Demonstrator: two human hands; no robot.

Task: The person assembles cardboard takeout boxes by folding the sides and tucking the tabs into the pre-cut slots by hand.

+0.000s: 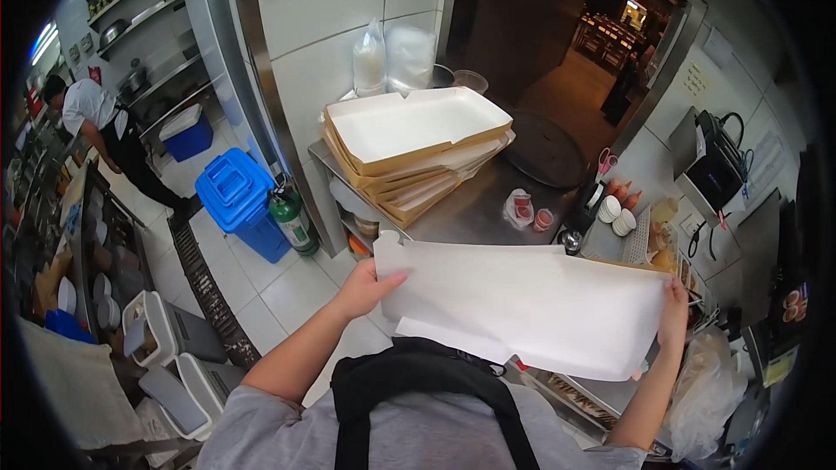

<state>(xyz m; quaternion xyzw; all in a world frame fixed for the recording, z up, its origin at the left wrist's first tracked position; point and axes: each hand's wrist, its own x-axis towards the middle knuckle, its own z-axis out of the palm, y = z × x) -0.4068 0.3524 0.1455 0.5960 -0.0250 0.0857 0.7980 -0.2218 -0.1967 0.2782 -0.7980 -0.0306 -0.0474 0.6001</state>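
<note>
Held up in front of me is a cardboard food box (522, 300), white inside, with loose flaps along its near edge. My left hand (369, 287) grips its left end, thumb on the white face. At the opposite end my right hand (672, 309) is closed on the edge, its fingers partly hidden behind the board. Just beyond, a stack of open box trays (418, 126), white inside and brown outside, sits on the metal counter (453, 224). The trays lean unevenly over one another.
Small red sauce cups (520, 209) and a round dark tray (546, 150) share the counter. Condiment bottles (620, 191) and a receipt printer (710, 161) stand at right. On the floor at left are a blue lidded bin (235, 196) and a green cylinder (292, 219). A person (96, 122) bends farther left.
</note>
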